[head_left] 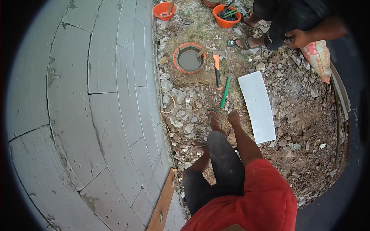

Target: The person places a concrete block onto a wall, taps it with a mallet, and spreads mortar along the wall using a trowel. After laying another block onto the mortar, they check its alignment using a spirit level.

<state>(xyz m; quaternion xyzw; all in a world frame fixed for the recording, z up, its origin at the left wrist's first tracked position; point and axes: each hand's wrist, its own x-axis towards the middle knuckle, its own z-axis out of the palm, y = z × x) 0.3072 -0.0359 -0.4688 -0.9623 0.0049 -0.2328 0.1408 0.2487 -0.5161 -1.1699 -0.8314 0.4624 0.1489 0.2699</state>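
Note:
My right hand is closed in a fist beside my sandalled foot, with nothing visible in it. My left hand is out of sight. Just beyond the fist, a slim green bar lies on the rubble. To the right is a long flat white slab. Farther off lies a hammer with an orange and black handle. An orange bucket of grey wet mortar stands left of it, a wooden handle sticking out.
A grey block wall runs along the left, with a wooden plank against it. Two orange tubs stand far off. A co-worker's hand rests near their knee, beside a sack. A small green-black tape measure lies by their foot.

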